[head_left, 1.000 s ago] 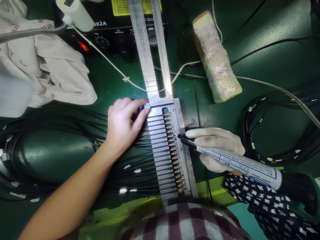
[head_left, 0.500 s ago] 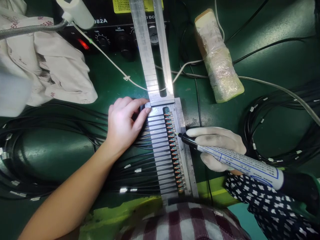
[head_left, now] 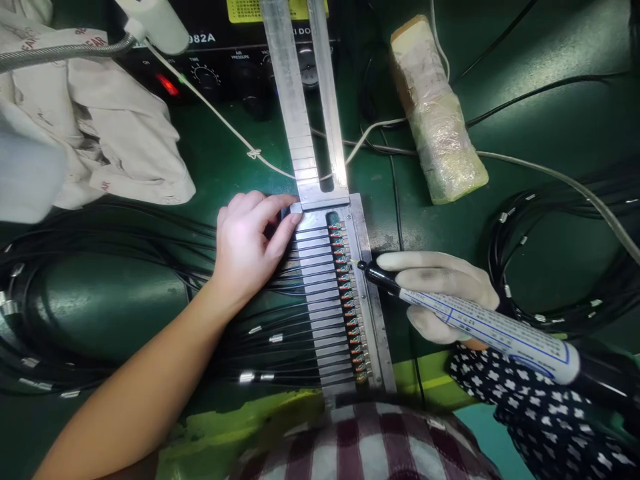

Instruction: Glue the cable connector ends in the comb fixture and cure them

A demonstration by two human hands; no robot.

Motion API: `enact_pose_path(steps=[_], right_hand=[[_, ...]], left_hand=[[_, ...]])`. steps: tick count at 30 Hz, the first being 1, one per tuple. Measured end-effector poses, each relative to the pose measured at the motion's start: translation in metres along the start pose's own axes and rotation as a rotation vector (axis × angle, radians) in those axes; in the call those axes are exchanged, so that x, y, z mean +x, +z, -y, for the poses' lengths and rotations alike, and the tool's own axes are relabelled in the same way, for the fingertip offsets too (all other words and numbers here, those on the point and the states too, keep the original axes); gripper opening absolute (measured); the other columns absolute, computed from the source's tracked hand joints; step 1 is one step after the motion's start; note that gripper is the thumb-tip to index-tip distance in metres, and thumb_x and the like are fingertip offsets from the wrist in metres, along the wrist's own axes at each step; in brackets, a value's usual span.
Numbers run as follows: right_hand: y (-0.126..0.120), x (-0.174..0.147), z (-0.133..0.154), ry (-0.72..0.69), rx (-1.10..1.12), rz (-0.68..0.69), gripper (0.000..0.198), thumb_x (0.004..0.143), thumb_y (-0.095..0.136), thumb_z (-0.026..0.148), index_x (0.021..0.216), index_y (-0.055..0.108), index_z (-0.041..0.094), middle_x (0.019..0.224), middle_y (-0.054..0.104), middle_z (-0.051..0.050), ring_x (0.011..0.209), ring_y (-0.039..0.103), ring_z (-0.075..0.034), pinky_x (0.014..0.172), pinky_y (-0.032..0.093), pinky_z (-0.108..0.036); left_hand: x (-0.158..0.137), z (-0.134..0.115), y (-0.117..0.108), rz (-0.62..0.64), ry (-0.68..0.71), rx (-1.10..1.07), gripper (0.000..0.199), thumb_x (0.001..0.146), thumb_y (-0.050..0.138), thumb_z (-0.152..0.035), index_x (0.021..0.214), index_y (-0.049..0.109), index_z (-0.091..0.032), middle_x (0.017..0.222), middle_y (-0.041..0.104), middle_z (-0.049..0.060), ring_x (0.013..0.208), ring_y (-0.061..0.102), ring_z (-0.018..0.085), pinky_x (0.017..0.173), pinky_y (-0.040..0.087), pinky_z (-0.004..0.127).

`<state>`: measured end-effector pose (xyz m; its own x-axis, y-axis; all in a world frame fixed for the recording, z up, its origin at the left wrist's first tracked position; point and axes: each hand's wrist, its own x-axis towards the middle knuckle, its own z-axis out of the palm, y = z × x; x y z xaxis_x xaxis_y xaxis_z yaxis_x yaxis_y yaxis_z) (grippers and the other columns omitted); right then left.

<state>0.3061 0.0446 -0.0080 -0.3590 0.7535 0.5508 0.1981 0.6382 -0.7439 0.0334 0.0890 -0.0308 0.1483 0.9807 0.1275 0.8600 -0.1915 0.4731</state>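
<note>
My left hand [head_left: 247, 243] is bare. Its thumb and index finger pinch the upper left corner of a slotted metal fixture [head_left: 323, 327]. Black cables [head_left: 320, 283] lie side by side across the fixture, ending at a row of small connectors with orange and green parts [head_left: 345, 279]. A white glove covers my right hand [head_left: 447, 290], which is wrapped round a glue syringe [head_left: 493, 330] with a black nose and a printed white label. The syringe's thin yellowish tip points left, over the connector row; whether it touches a connector I cannot tell.
A long slotted metal bar [head_left: 290, 100] runs back from the fixture to a black dispenser box [head_left: 220, 73] with knobs and a lit red switch. White cloth [head_left: 125, 140], a film-wrapped block [head_left: 440, 113] and coiled black cables [head_left: 505, 267] lie around on the green table.
My right hand and the syringe have shifted slightly to the right, and the syringe's nose sits a little higher in view. My left hand keeps its place on the fixture.
</note>
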Motion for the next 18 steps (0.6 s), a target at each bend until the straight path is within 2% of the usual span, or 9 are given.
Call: enact_pose_path(steps=[3,9,18], right_hand=[[-0.0025,-0.0053,0.0065,-0.004,-0.016,0.017,0.038,0.08,0.068,0.013,0.118,0.068,0.018,0.114,0.075,-0.012,0.092,0.076,-0.024,0.064,0.069,-0.03],[0.0057,-0.0102,0.0049,-0.021,-0.028,-0.028,0.03,0.079,0.067,0.015,0.109,0.071,0.018,0.105,0.077,-0.011,0.086,0.077,-0.024,0.064,0.068,-0.03],[0.0025,-0.0077,0.0014,0.006,-0.009,0.014,0.031,0.079,0.066,0.015,0.11,0.07,0.02,0.11,0.076,-0.01,0.089,0.076,-0.021,0.068,0.067,-0.028]], left_hand=[[-0.0002,0.0,0.0002,0.004,-0.003,0.001,0.028,0.095,0.053,-0.043,0.109,0.069,-0.026,0.077,0.054,0.002,0.082,0.051,0.021,0.081,0.04,0.036],[-0.0005,-0.0007,0.0,-0.003,-0.007,-0.004,0.028,0.095,0.052,-0.044,0.108,0.069,-0.026,0.077,0.054,0.002,0.082,0.05,0.021,0.082,0.039,0.036],[-0.0006,-0.0004,0.0002,0.005,-0.008,-0.004,0.029,0.095,0.051,-0.044,0.109,0.069,-0.026,0.077,0.054,0.003,0.082,0.05,0.021,0.081,0.039,0.036]])
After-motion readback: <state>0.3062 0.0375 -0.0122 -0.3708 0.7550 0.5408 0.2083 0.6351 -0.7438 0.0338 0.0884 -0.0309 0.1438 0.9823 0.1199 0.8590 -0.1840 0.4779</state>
